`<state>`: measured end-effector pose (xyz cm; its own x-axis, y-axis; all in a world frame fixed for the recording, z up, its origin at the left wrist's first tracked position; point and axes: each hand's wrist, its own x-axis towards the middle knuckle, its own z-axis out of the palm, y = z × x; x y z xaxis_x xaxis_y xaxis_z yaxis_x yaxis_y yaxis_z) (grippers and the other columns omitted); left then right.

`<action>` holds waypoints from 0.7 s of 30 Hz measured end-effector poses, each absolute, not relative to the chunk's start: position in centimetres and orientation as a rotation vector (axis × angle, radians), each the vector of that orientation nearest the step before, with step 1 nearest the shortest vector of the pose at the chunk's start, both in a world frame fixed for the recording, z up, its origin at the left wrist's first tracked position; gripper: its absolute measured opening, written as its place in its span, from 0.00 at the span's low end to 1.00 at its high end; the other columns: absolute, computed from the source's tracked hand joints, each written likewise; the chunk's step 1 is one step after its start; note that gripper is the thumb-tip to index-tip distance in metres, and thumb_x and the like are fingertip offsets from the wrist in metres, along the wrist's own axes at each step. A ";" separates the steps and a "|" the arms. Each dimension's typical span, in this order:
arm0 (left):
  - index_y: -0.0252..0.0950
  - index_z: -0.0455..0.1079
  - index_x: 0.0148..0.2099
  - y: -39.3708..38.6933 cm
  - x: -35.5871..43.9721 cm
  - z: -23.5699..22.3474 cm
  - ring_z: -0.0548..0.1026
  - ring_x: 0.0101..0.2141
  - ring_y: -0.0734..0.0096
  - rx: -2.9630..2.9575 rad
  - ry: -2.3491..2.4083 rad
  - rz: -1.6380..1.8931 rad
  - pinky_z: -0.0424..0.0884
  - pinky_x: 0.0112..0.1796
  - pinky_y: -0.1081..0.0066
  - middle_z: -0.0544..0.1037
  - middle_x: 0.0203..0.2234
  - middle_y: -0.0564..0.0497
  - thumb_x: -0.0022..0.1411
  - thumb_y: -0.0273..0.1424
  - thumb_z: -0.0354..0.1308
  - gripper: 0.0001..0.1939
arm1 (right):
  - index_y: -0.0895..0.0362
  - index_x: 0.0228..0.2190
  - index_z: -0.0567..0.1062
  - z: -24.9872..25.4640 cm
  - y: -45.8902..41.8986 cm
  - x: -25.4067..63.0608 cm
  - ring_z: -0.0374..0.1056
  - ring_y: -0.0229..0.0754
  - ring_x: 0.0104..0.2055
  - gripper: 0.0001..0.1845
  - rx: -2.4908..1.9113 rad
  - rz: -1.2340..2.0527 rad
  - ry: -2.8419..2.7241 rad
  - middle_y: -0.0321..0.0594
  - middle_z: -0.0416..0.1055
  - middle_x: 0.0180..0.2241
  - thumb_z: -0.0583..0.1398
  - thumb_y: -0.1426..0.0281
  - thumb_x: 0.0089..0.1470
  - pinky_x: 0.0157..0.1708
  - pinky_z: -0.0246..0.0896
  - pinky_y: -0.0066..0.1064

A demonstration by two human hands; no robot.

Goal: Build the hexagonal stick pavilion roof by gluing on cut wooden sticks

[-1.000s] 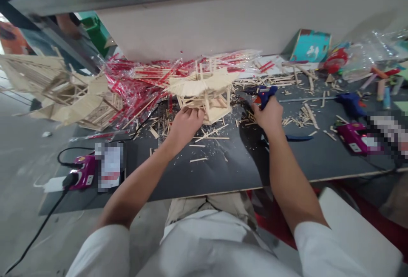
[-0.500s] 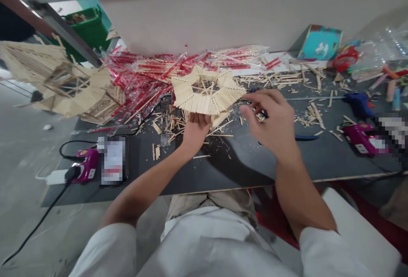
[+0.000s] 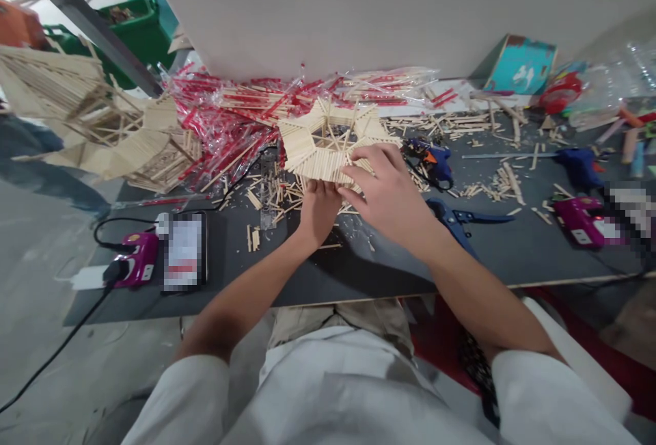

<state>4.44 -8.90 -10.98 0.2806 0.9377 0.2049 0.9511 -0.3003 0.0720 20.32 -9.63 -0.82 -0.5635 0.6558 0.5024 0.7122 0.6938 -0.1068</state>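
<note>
A star-shaped model made of thin wooden sticks (image 3: 328, 163) is raised a little above the dark table, with an open, spoked middle. My left hand (image 3: 322, 211) is under its front edge, fingers curled beneath the stick panel and their tips hidden. Over the front right of the same model, my right hand (image 3: 392, 192) has its fingers bent on the panel and its thumb close below the rim. Whether a small stick lies between those fingertips I cannot tell. Just right of that hand lie blue-handled cutters (image 3: 456, 216) and a blue glue gun (image 3: 435, 163).
A larger stick model (image 3: 113, 137) stands at the left. Red-and-clear plastic wrappers with sticks (image 3: 220, 113) are heaped behind. A phone (image 3: 184, 253) and purple power socket (image 3: 137, 260) lie front left. Another blue glue gun (image 3: 579, 166) and purple socket (image 3: 577, 221) are at the right.
My right hand has moved left from beside the model onto its front right panel, uncovering the cutters and glue gun. My left hand stays beneath. The person at the far left has shifted.
</note>
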 end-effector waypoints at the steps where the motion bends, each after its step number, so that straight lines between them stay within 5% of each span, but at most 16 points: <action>1: 0.32 0.74 0.51 -8.9 4.5 -11.0 0.77 0.50 0.50 -2.456 -1.806 -0.310 0.67 0.57 0.50 0.80 0.44 0.37 0.74 0.18 0.44 0.17 | 0.59 0.46 0.84 -0.8 -9.6 20.2 0.62 0.59 0.60 0.11 -1.048 -0.144 -2.387 0.55 0.73 0.54 0.62 0.73 0.67 0.62 0.65 0.56; 8: 0.32 0.76 0.52 -8.6 4.4 -11.4 0.80 0.49 0.50 -2.415 -1.725 -0.253 0.71 0.56 0.51 0.82 0.44 0.37 0.73 0.18 0.47 0.16 | 0.52 0.34 0.83 -0.5 -9.9 20.3 0.68 0.53 0.55 0.13 -0.975 -0.014 -2.317 0.46 0.79 0.49 0.60 0.74 0.69 0.58 0.68 0.49; 14: 0.29 0.75 0.54 -8.1 3.8 -12.1 0.81 0.46 0.48 -2.425 -1.643 -0.264 0.73 0.51 0.51 0.82 0.44 0.33 0.73 0.16 0.44 0.19 | 0.53 0.38 0.80 0.7 -11.8 25.0 0.80 0.47 0.44 0.02 -1.021 0.311 -1.816 0.45 0.84 0.41 0.66 0.68 0.67 0.48 0.74 0.44; 18: 0.31 0.75 0.52 -7.9 3.7 -12.2 0.80 0.45 0.49 -2.419 -1.627 -0.265 0.73 0.51 0.51 0.82 0.42 0.35 0.70 0.16 0.47 0.18 | 0.49 0.33 0.76 -1.2 -12.7 29.3 0.74 0.49 0.27 0.17 -1.011 0.404 -1.372 0.46 0.81 0.29 0.73 0.52 0.55 0.28 0.68 0.44; 21: 0.32 0.76 0.51 -8.0 3.8 -11.9 0.81 0.44 0.51 -2.405 -1.648 -0.257 0.74 0.51 0.53 0.83 0.41 0.36 0.70 0.15 0.47 0.18 | 0.43 0.29 0.79 -2.4 -14.9 33.0 0.70 0.54 0.25 0.21 -1.090 0.281 -1.099 0.43 0.73 0.23 0.77 0.46 0.42 0.26 0.65 0.51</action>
<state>3.77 -7.99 -11.94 0.3581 0.8960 0.2626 0.9334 -0.3505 -0.0772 32.97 -14.91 -2.41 0.4788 0.6636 0.5748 0.3065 0.4872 -0.8177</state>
